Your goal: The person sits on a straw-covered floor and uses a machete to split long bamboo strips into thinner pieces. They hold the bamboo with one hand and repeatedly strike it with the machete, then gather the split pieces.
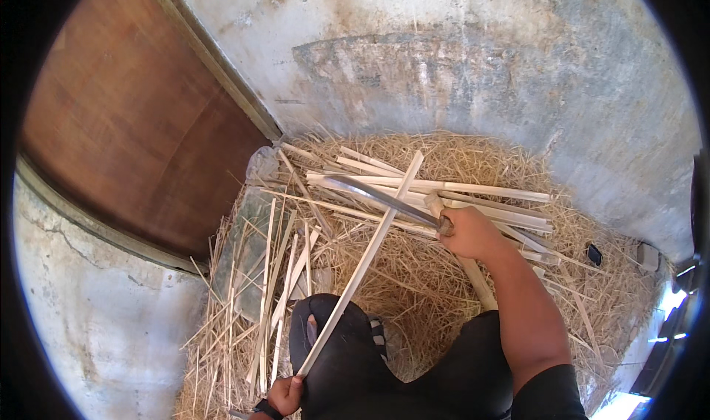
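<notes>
My left hand (286, 396), low at the left by my knee, is closed round the near end of a long pale bamboo strip (355, 279). The strip slants up and away to the right across my thigh. My right hand (472, 233) grips the handle of a machete with a slightly curved steel blade (370, 192), which points to the left. Blade and strip cross near the strip's far end; whether they touch I cannot tell. Under my right hand a thick wooden stick (477, 283) runs from the pile toward my right knee.
Split bamboo strips (488, 190) lie piled beyond my hands, and thinner slivers (266, 294) are scattered at the left. Straw (414, 294) covers the floor. A flat grey stone slab (251, 250) lies near the brown wooden door (148, 116). The stained wall (473, 72) stands behind.
</notes>
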Demonstrator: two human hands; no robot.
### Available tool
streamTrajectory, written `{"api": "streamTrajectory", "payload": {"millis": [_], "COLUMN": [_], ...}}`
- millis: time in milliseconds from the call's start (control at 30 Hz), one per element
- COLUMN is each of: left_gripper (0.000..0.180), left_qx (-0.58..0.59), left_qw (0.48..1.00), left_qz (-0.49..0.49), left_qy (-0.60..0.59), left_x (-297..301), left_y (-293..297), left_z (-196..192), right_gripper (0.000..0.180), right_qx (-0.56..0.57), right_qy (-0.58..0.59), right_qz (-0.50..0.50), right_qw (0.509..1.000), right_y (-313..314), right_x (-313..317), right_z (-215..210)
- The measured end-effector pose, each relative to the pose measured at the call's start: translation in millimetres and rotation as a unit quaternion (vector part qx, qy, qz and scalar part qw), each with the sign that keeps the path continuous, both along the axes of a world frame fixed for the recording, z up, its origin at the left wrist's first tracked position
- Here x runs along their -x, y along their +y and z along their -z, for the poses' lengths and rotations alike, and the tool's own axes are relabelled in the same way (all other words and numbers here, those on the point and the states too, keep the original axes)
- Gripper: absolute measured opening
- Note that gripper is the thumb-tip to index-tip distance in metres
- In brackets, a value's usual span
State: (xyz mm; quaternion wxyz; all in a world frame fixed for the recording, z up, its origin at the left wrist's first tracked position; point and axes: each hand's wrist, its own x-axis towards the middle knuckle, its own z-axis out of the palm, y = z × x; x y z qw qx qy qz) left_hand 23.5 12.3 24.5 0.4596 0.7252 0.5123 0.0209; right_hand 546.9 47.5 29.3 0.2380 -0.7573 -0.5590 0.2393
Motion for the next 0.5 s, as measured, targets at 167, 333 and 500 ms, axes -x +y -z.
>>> {"api": "streamTrajectory", "payload": {"millis": [167,333,500], "left_gripper": [0.057,0.057,0.057], "left_qx": [0.008,-0.060,-0.074], "left_qw": [1.000,0.998,0.997], "left_qz": [-0.003,0.013,0.014], "left_qy": [0.016,0.022,0.025], "left_x": [7,8,-2], "left_y": [-1,-6,-2], "left_z": [2,10,-4], "right_gripper": [0.018,0.022,0.022], "right_qx": [0.022,0.099,0.056], "right_qy": [-0.056,0.036,0.064], "right_qz": [-0.173,-0.197,-0.048], "right_qw": [0.983,0.975,0.995], "right_y": [-8,7,7], "right_x": [68,37,8], "right_z": [-40,6,18]}}
